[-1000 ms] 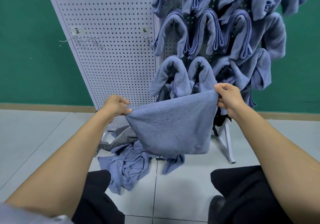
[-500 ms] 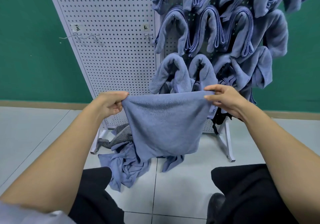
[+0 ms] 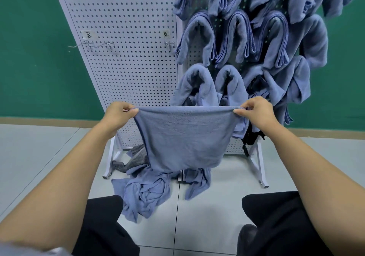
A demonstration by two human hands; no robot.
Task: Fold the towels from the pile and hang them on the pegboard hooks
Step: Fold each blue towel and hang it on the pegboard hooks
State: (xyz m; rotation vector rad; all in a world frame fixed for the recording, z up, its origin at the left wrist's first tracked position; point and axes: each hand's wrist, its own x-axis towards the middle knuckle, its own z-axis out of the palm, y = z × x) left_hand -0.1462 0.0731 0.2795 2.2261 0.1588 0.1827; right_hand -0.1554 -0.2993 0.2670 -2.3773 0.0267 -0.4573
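A blue towel point(image 3: 183, 137) hangs folded in front of me, stretched flat between both hands. My left hand point(image 3: 118, 113) pinches its top left corner and my right hand point(image 3: 256, 111) pinches its top right corner. Below it, on the floor, lies the pile of crumpled blue towels point(image 3: 146, 192) with a grey striped cloth point(image 3: 134, 158) at its back. The white pegboard point(image 3: 126, 58) stands behind, with bare hooks point(image 3: 108, 45) on its left panel. Several folded blue towels point(image 3: 237, 38) hang on hooks on its right panel.
The green wall point(image 3: 33, 58) runs behind the board. The board's white metal feet point(image 3: 258, 166) rest on the pale tiled floor point(image 3: 207, 216). My knees in dark trousers point(image 3: 276, 216) are at the bottom of the view.
Both hands have raised the towel and drawn its top edge level and taut; the right hand shifted from a loose touch to a firm pinch on the corner.
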